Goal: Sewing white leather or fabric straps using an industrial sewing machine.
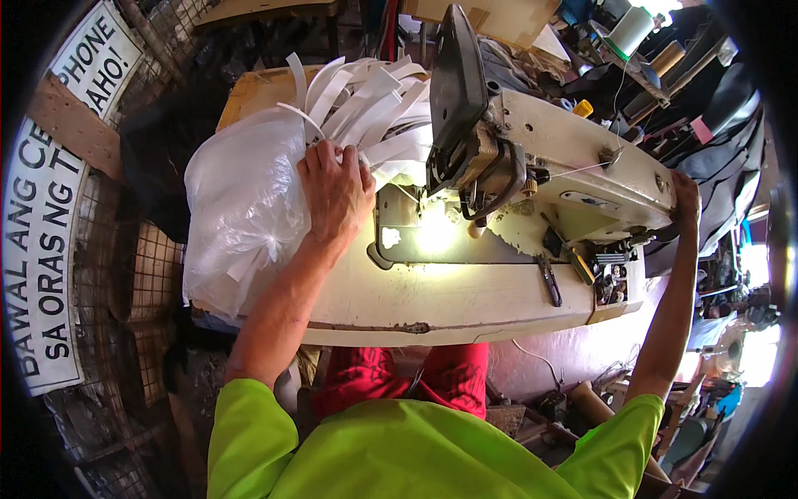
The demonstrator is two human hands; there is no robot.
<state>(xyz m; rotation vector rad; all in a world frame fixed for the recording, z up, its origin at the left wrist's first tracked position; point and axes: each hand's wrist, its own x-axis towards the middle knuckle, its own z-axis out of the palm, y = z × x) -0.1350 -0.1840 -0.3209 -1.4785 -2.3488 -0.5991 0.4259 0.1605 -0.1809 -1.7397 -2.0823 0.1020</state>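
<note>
Left of the sewing machine (532,166), the left hand (337,191) rests on white strips (374,100); the right hand (686,195) touches its far end.

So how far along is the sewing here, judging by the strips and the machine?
Nothing looks stitched yet: the lit plate under the needle is bare. In hand: the left hand rests on the pile of white strips spilling from the clear plastic bag, and the right hand is at the far end of the sewing machine, by its wheel. Left: seemingly the whole pile.
</note>
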